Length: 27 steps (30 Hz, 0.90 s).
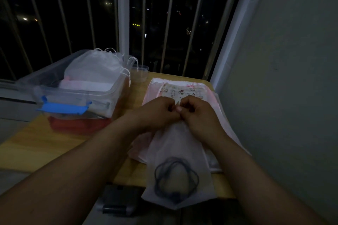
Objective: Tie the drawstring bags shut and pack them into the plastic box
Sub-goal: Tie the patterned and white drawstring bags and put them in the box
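- i am watching two hands meeting at the mouth of a translucent white drawstring bag [175, 148]. the left hand [158, 112] and the right hand [198, 114] are touching at the fingertips, with fingers curled and pinching the bag's gathered top.
- i am judging that they are tying the string. the string itself is too dim for me to make out, so i cannot tell how far the knot has got.
- the bag is stretching from the grip back toward me, over the edge of the wooden table [45, 142]. a dark coiled cord [176, 177] is showing through the fabric at the end nearest me.
- under the grip and just beyond it, a pile of flat bags [184, 92] is lying, some pink and one printed with small cartoon figures. i am reading these as waiting their turn.
- to the left of the grip, well apart, the clear plastic box [98, 105] is standing open with its blue latch [62, 108] facing me.
- several white bags [95, 67] with looped strings are already heaping above the box's rim, so part of the packing looks done.
- i am placing the task around its middle. this bag is needing its knot finished and a carry leftward, and room in the box is looking tight.
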### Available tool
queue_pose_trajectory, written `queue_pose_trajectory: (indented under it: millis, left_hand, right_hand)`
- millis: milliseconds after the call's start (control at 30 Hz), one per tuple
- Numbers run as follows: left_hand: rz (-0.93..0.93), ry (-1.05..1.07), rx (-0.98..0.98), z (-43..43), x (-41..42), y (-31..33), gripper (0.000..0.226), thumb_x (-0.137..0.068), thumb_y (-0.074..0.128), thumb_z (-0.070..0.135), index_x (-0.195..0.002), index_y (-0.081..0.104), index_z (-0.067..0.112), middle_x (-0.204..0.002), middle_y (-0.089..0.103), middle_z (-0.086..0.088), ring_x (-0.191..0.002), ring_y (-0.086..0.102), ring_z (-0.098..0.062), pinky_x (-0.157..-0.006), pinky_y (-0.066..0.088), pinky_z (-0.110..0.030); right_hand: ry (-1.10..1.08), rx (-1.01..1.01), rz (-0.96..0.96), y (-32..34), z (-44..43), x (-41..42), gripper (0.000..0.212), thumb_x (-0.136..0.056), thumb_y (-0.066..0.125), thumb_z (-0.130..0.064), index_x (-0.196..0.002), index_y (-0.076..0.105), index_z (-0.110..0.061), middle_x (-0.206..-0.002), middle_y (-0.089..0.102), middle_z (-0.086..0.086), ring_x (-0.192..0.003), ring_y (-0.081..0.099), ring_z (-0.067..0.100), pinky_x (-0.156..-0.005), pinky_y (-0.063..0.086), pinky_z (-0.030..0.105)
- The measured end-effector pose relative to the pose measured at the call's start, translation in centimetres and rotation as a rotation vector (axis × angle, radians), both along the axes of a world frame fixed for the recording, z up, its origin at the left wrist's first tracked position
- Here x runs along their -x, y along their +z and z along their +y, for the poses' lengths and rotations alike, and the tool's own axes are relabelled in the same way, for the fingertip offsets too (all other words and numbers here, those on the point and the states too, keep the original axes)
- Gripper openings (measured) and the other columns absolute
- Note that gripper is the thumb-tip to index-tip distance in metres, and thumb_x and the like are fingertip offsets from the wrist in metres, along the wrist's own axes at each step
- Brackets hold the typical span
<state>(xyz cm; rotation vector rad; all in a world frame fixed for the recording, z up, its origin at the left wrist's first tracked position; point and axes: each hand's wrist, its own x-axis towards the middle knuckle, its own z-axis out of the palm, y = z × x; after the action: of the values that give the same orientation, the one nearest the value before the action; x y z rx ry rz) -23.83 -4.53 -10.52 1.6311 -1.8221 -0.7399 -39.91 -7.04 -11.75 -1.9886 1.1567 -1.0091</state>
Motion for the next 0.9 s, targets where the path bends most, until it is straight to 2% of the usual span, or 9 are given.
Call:
queue_pose_trajectory:
  millis: [167,267,333,400,467,533,667,800,900]
  left_hand:
    - [-0.088,0.019,0.16,-0.3,0.4,-0.4,0.013,-0.1,0.059,0.032,-0.095,0.059,0.02,-0.083,0.059,0.007,-0.079,0.058,-0.011,-0.059,0.034,-0.022]
    - [-0.107,0.016,0.185,-0.2,0.4,-0.3,0.016,-0.104,0.055,0.03,-0.091,0.062,0.023,-0.077,0.057,0.01,-0.07,0.053,-0.002,-0.055,0.03,-0.015]
    - [-0.07,0.016,0.181,-0.1,0.2,-0.2,0.022,-0.103,0.056,0.03,-0.086,0.064,0.019,-0.076,0.06,0.006,-0.068,0.052,-0.002,-0.056,0.032,-0.017]
    - [0.017,0.011,0.135,0.0,-0.3,0.1,0.024,-0.102,0.06,0.031,-0.09,0.07,0.013,-0.082,0.067,-0.003,-0.072,0.057,-0.01,-0.063,0.042,-0.023]
    - [0.126,-0.017,0.078,0.1,-0.8,0.1,0.024,-0.1,0.064,0.035,-0.092,0.072,0.014,-0.088,0.071,-0.007,-0.078,0.063,-0.016,-0.071,0.051,-0.033]
    - [0.203,-0.04,0.048,0.2,-1.1,0.0,0.026,-0.098,0.066,0.037,-0.09,0.072,0.013,-0.086,0.072,-0.005,-0.081,0.067,-0.022,-0.075,0.056,-0.041]
    - [0.311,-0.03,0.008,0.3,-1.0,-0.1,0.033,-0.099,0.065,0.037,-0.084,0.065,0.008,-0.071,0.058,0.003,-0.067,0.052,-0.012,-0.065,0.044,-0.033]
    - [0.248,0.049,0.013,0.0,-0.8,-0.4,0.039,-0.099,0.062,0.045,-0.09,0.066,0.008,-0.087,0.068,-0.005,-0.081,0.062,-0.023,-0.075,0.053,-0.041]
    - [0.127,0.108,0.086,-0.1,-0.3,-0.5,0.033,-0.101,0.06,0.042,-0.089,0.063,0.012,-0.092,0.068,-0.006,-0.087,0.063,-0.021,-0.077,0.052,-0.037]
  right_hand:
    - [-0.005,0.111,0.005,0.1,0.3,-0.5,0.01,-0.098,0.065,-0.013,-0.091,0.069,-0.02,-0.09,0.07,-0.009,-0.087,0.061,0.0,-0.072,0.042,0.007]
    - [0.022,0.07,-0.071,0.3,0.3,-0.4,0.01,-0.097,0.066,-0.012,-0.093,0.071,-0.021,-0.093,0.072,-0.009,-0.089,0.063,-0.002,-0.077,0.044,0.007]
    - [0.028,0.02,-0.114,0.5,0.3,-0.1,0.013,-0.098,0.067,-0.013,-0.092,0.07,-0.023,-0.091,0.072,-0.01,-0.085,0.063,-0.006,-0.075,0.044,0.004]
    - [0.038,-0.063,-0.179,0.5,0.2,0.2,0.013,-0.099,0.066,-0.012,-0.091,0.071,-0.021,-0.088,0.074,-0.008,-0.084,0.065,-0.004,-0.079,0.048,0.009]
    - [0.069,-0.214,-0.286,0.4,-0.1,0.6,0.011,-0.101,0.063,-0.014,-0.096,0.072,-0.011,-0.095,0.076,0.002,-0.09,0.069,0.01,-0.088,0.054,0.025]
    - [0.12,-0.389,-0.416,0.1,-0.1,0.7,0.015,-0.102,0.061,-0.016,-0.096,0.071,-0.007,-0.095,0.074,0.012,-0.088,0.068,0.019,-0.088,0.055,0.036]
    - [0.157,-0.562,-0.563,0.0,-0.1,0.4,0.019,-0.104,0.056,-0.012,-0.091,0.068,-0.009,-0.087,0.073,0.008,-0.078,0.069,0.017,-0.074,0.056,0.031]
    - [0.15,-0.597,-0.573,-0.3,-0.3,0.4,0.017,-0.104,0.057,-0.012,-0.094,0.07,-0.009,-0.095,0.076,0.01,-0.082,0.072,0.019,-0.075,0.057,0.032]
    - [0.092,-0.524,-0.469,-0.7,-0.5,0.6,0.019,-0.102,0.061,-0.016,-0.088,0.074,-0.016,-0.096,0.076,0.008,-0.088,0.071,0.02,-0.08,0.055,0.036]
